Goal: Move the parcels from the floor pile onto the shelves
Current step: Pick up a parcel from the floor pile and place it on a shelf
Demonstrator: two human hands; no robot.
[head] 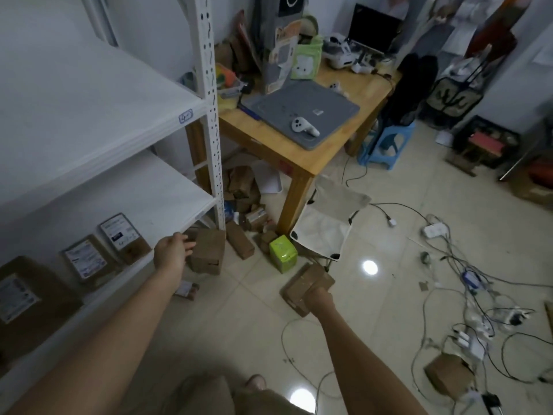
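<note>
Gripping now: the right hand (320,298) is curled over the near end of a brown parcel (302,281), holding it off the tiled floor just in front of the folding chair (326,217).
Left hand (173,250): fingers straight and holding nothing — it reaches at a squat brown box (209,254) on the floor by the shelf post (214,145). Touching or just short of it, I cannot tell.
Doing it well: get the left palm round the box's far side before lifting. Swing the held parcel wide of the post.
Landing spot: the lower shelf (167,190) has bare board beside three labelled parcels (85,262).
Parcel look: plain brown cardboard, oblong, top face scuffed — light enough for one hand, I'd judge.
Pile: more brown boxes (245,202) are heaped under the table.
</note>
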